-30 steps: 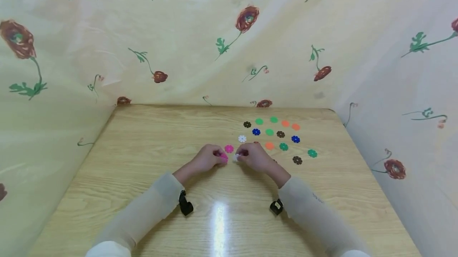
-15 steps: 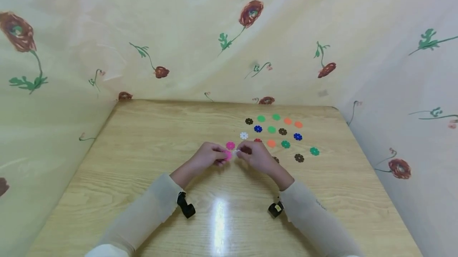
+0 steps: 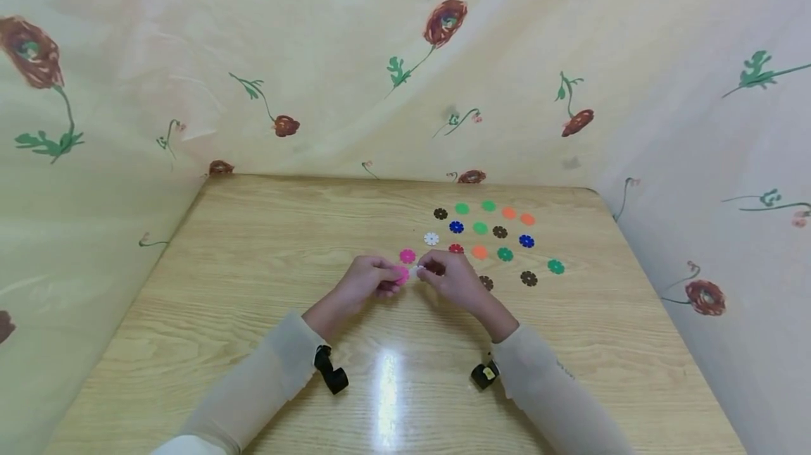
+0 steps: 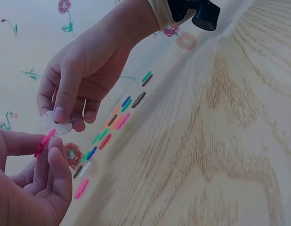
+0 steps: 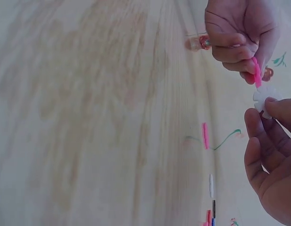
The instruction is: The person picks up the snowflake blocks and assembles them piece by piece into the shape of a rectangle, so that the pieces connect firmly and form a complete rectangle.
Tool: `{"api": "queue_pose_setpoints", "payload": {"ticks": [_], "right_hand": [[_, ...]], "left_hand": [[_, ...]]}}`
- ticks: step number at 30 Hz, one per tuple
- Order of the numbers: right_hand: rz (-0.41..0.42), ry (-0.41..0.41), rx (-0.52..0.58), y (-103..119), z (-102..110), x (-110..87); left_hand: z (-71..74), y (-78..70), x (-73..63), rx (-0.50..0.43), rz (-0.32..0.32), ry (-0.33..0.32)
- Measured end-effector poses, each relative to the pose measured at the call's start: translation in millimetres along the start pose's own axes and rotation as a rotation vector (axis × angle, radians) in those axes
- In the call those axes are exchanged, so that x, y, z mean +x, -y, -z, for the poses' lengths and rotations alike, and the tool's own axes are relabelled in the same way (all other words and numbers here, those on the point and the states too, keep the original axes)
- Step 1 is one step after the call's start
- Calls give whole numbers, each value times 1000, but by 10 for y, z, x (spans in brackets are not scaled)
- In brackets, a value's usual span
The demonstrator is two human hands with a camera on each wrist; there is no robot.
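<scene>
My left hand pinches a pink notched disc between thumb and fingers. A white notched disc is pinched by my right hand. The two discs meet edge to edge, turned roughly crosswise to each other, as both wrist views show. In the right wrist view the white disc sits just below the pink disc. Both hands are above the table near its middle. Another pink disc lies on the table just beyond the fingertips, with a white disc behind it.
Several flower-shaped discs lie spread on the wooden table beyond and right of my hands, among them a blue disc, an orange disc, a green disc and a brown disc. A flower-patterned cloth surrounds the table's back and sides.
My hands have come closer together, bringing the pink disc from beside the white one up against its edge. The discs on the table lie as before; the head view has shifted slightly.
</scene>
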State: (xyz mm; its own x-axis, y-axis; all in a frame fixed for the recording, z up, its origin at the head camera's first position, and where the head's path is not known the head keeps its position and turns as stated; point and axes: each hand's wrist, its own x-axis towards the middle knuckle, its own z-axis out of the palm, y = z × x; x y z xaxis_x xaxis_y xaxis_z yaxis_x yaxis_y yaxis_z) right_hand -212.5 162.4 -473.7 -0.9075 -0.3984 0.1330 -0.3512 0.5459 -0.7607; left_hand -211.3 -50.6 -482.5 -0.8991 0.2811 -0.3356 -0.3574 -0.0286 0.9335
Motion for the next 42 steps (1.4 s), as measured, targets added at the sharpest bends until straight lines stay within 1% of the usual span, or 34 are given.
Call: {"api": "queue_pose_setpoints", "payload": {"ticks": [5, 12, 16, 20, 24, 28, 31, 33, 37, 40, 42], "right_hand": [[0, -7, -12, 3, -14, -22], [11, 2, -8, -4, -53, -30], [23, -12, -19, -24, -74, -33], [54, -38, -30, -26, -86, -37], [92, -53, -28, -32, -97, -34], [104, -63, -25, -48, -105, -33], [106, -69, -23, -41, -92, -32], [111, -71, -18, -29, -73, -27], [123, -63, -4, -15, -27, -13], [129, -28, 16, -9, -3, -4], [128, 10, 25, 1, 18, -1]], "left_hand": [[7, 20, -4, -3, 22, -8], [-7, 84, 15, -11, 13, -16], [-28, 99, 7, -34, 8, -27], [-64, 88, -19, -55, -12, -28], [-85, 79, -38, -57, -16, -31], [-92, 72, -51, -65, 7, -36], [-108, 66, -62, -88, 28, -35], [-127, 62, -72, -104, 37, -26], [-171, 59, -91, -104, 56, 24], [-202, 63, -115, -69, 86, 80], [-222, 69, -133, -50, 108, 112]]}}
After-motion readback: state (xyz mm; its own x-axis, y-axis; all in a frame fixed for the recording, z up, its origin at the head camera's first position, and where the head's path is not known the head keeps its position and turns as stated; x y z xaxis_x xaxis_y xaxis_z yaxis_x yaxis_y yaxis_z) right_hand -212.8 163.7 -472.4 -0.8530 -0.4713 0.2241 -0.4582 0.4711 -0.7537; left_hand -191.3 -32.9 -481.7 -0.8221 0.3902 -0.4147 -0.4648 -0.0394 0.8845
